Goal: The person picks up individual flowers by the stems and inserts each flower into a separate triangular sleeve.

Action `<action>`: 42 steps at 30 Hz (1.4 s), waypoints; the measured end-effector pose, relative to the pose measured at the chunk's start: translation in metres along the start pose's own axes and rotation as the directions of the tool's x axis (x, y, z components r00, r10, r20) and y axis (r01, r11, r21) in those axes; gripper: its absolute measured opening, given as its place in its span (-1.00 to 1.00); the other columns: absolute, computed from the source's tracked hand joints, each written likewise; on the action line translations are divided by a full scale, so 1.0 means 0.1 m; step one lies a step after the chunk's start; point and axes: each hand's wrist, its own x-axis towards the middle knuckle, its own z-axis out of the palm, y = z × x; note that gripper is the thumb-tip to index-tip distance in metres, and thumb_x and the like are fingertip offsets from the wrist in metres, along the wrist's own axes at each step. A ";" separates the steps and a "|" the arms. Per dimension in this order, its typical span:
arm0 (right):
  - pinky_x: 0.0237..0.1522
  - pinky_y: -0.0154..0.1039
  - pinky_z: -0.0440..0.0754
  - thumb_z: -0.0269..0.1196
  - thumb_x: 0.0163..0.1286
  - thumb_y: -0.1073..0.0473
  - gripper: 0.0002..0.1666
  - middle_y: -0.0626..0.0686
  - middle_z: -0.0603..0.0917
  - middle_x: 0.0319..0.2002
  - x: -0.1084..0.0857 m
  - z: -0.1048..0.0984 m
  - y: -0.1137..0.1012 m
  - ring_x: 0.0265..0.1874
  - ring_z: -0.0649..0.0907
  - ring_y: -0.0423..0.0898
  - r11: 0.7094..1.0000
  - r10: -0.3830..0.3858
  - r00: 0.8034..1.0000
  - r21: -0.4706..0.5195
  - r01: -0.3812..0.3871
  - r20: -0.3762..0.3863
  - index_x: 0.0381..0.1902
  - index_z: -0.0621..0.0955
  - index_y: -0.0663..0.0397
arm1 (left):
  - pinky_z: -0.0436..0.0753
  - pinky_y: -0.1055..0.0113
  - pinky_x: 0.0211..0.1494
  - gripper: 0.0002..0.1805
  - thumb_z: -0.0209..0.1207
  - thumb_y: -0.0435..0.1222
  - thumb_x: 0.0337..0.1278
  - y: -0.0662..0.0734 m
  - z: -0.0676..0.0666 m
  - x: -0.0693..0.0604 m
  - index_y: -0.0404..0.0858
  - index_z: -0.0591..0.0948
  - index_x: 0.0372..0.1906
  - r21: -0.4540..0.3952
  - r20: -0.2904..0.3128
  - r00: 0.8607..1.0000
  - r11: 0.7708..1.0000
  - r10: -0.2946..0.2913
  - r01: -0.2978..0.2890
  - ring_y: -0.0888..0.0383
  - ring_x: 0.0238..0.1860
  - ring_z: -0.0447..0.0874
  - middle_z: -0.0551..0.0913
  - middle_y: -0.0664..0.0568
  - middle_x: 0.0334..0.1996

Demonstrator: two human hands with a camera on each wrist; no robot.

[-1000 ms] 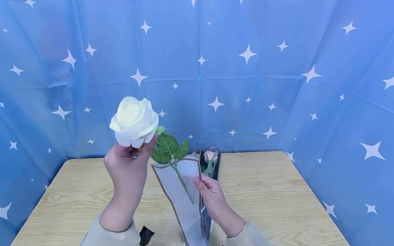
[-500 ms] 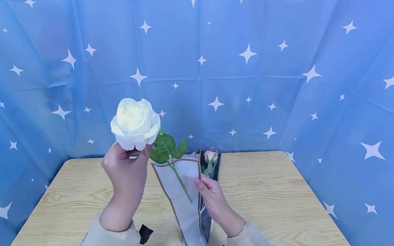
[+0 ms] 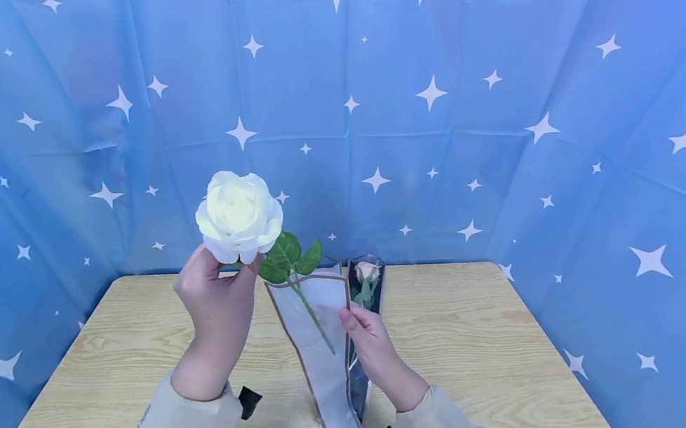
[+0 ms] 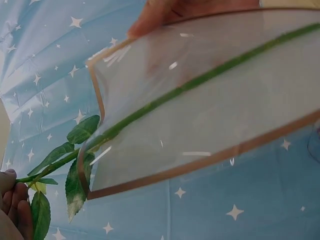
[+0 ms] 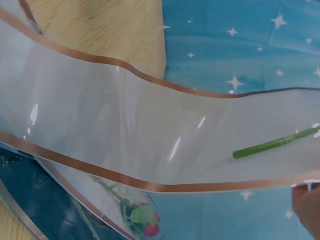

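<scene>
My left hand (image 3: 215, 295) grips a white rose (image 3: 239, 215) by its stem just under the bloom, above the table's far left part. The rose's green stem (image 4: 185, 85) slants down into a flower sleeve (image 3: 331, 392), translucent white with a brown border. The leaves (image 4: 82, 129) stand mostly outside, at the sleeve's mouth. In the right wrist view the cut stem end (image 5: 250, 150) shows through the plastic, high in the sleeve. With thumb and fingers my right hand (image 3: 376, 348) pinches the sleeve's right edge near the mouth. Some of its fingers are hidden behind the sleeve.
Behind my right hand, a dark-backed sleeve with a pale pink rose (image 3: 366, 272) lies on the wooden table (image 3: 473, 354). A red flower (image 5: 151, 229) in another sleeve appears in the right wrist view. A blue star-patterned curtain (image 3: 389, 60) surrounds the table.
The white bloom has shifted slightly right and down, and its top has tilted toward the head camera. The leaves have dropped closer to the sleeve's mouth. My right hand has barely moved.
</scene>
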 end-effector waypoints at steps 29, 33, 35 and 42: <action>0.17 -0.17 0.42 -0.14 0.55 -0.05 -0.42 0.04 0.57 -0.21 0.05 0.04 -0.05 -0.05 0.54 -0.19 0.996 0.092 0.993 0.004 -0.092 -0.077 -0.18 0.52 0.43 | 0.42 0.60 -0.50 -0.80 0.38 -0.47 -0.13 -0.01 -0.01 -0.02 -0.38 0.65 -0.31 -0.157 0.168 0.965 0.961 -0.202 0.228 0.39 -0.62 0.40 0.57 0.26 -0.54; 0.15 -0.20 0.43 -0.09 0.53 -0.04 -0.44 -0.01 0.58 -0.20 0.06 0.06 -0.06 -0.04 0.54 -0.19 0.996 0.092 0.990 0.020 -0.091 -0.109 -0.12 0.54 0.43 | 0.45 0.61 -0.49 -0.80 0.38 -0.47 -0.12 -0.01 0.00 -0.03 -0.37 0.65 -0.30 -0.149 0.177 0.959 0.957 -0.223 0.250 0.42 -0.61 0.44 0.56 0.36 -0.50; 0.11 -0.25 0.48 -0.05 0.52 -0.02 -0.47 -0.05 0.61 -0.15 0.06 0.06 -0.05 -0.04 0.56 -0.20 0.996 0.087 0.990 0.024 -0.085 -0.114 0.01 0.54 0.40 | 0.46 0.62 -0.48 -0.81 0.39 -0.46 -0.12 -0.02 0.00 -0.04 -0.37 0.65 -0.32 -0.136 0.154 0.961 0.959 -0.228 0.249 0.42 -0.61 0.44 0.56 0.35 -0.51; -0.14 -0.35 0.50 0.06 0.46 0.15 -0.64 -0.11 0.57 -0.21 0.08 0.06 -0.02 -0.21 0.54 -0.23 1.000 0.023 0.986 0.023 -0.020 -0.165 0.09 0.47 0.26 | 0.56 0.61 -0.40 -0.82 0.38 -0.48 -0.13 -0.03 -0.01 -0.03 -0.41 0.65 -0.33 -0.111 0.101 0.974 0.970 -0.204 0.215 0.49 -0.53 0.56 0.64 0.22 -0.49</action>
